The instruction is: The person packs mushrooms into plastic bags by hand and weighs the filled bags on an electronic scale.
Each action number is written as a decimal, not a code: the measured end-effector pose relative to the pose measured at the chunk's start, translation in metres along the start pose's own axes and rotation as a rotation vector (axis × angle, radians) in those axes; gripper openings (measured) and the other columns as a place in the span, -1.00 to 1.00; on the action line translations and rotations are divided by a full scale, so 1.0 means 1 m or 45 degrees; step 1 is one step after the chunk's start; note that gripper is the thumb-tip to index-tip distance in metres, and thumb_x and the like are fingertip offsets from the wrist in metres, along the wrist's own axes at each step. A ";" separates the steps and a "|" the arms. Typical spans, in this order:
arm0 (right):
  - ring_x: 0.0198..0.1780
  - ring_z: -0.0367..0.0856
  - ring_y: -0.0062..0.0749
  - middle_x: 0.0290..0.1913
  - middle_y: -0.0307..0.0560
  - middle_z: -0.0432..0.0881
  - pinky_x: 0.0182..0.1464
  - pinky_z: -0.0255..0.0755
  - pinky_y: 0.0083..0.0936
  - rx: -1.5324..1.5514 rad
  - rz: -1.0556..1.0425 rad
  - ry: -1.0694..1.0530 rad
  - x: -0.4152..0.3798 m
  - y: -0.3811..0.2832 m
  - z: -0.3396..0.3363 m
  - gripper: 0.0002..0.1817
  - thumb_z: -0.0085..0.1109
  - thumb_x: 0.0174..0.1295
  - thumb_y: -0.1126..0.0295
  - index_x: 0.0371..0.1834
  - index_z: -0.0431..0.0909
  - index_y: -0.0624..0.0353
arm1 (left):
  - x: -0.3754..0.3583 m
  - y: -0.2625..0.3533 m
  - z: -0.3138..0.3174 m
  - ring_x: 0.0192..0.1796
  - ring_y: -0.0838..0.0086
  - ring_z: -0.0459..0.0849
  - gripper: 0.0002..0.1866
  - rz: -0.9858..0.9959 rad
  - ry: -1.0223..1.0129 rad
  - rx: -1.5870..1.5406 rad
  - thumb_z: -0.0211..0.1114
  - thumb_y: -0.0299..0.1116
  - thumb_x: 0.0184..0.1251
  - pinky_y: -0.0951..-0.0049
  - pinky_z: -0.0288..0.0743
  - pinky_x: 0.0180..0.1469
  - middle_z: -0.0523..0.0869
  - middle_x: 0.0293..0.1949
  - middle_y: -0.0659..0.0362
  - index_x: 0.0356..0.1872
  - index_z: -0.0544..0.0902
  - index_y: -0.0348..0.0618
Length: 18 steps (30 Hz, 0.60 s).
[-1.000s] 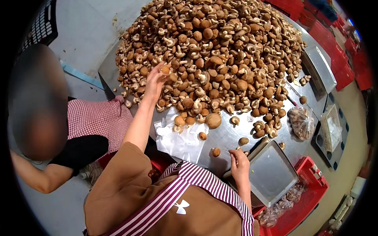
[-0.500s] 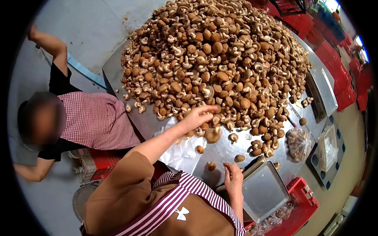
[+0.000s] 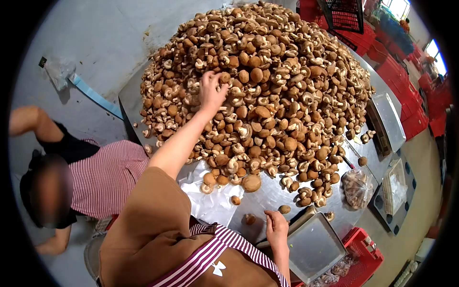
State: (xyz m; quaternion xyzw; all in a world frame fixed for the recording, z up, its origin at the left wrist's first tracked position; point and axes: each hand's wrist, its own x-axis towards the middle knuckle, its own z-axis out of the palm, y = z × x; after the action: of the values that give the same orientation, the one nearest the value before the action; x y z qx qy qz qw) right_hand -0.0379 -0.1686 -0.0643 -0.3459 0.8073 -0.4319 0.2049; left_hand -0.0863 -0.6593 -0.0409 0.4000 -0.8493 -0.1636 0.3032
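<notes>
A big heap of brown shiitake mushrooms (image 3: 267, 100) covers much of the metal table. My left hand (image 3: 213, 93) reaches onto the heap's left side, fingers apart and bent over the mushrooms. A round mushroom cap (image 3: 224, 77) lies at its fingertips; no firm grip on it shows. Low over the table's near edge is my right hand (image 3: 277, 229), fingers loosely extended, with nothing visible in it. Beside it are a loose mushroom (image 3: 284, 209) and a shallow metal tray (image 3: 318, 248). White plastic bags (image 3: 205, 198) lie under my left forearm, with a large mushroom (image 3: 251, 183) nearby.
A filled clear bag (image 3: 357, 189) sits on the right, near a scale-like unit holding a plastic tub (image 3: 396, 186). A red crate (image 3: 366, 253) with bagged goods stands below. Another person in a striped apron (image 3: 107, 177) is at left. Red crates (image 3: 404, 91) are stacked behind.
My left hand has moved up and left, from the heap's front edge to higher on its side. The right hand stays near the tray. The other person has shifted lower in view.
</notes>
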 end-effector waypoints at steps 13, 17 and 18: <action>-0.19 0.66 0.02 -0.27 0.07 0.67 -0.12 0.51 -0.18 -0.013 -0.066 -0.111 0.017 -0.007 0.011 -0.86 0.21 0.26 0.51 -0.15 0.68 0.21 | -0.043 0.040 0.002 0.25 0.26 0.52 -0.68 0.571 -0.085 -0.059 0.33 -0.33 0.31 0.14 0.33 0.40 0.66 0.03 0.17 0.07 0.67 -0.11; -0.17 0.66 0.02 -0.25 0.07 0.68 -0.12 0.52 -0.17 -0.048 -0.071 -0.129 0.021 -0.007 0.010 -0.85 0.20 0.26 0.49 -0.14 0.67 0.20 | 0.017 0.073 0.020 0.29 0.19 0.48 -0.56 0.667 -0.032 0.013 0.34 -0.39 0.32 0.12 0.34 0.38 0.57 0.22 0.10 0.24 0.60 -0.04; -0.17 0.66 0.02 -0.25 0.07 0.68 -0.12 0.52 -0.17 -0.058 -0.074 -0.121 0.023 -0.006 0.010 -0.85 0.20 0.26 0.49 -0.14 0.67 0.20 | 0.026 0.080 0.028 0.30 0.18 0.46 -0.50 0.715 -0.021 0.149 0.33 -0.41 0.31 0.12 0.33 0.38 0.54 0.27 0.10 0.30 0.57 -0.02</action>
State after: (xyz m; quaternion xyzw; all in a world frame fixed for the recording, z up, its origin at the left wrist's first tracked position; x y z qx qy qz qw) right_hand -0.0445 -0.1933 -0.0657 -0.3938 0.7961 -0.4022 0.2224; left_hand -0.1643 -0.6285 -0.0106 0.1645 -0.9373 -0.0269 0.3061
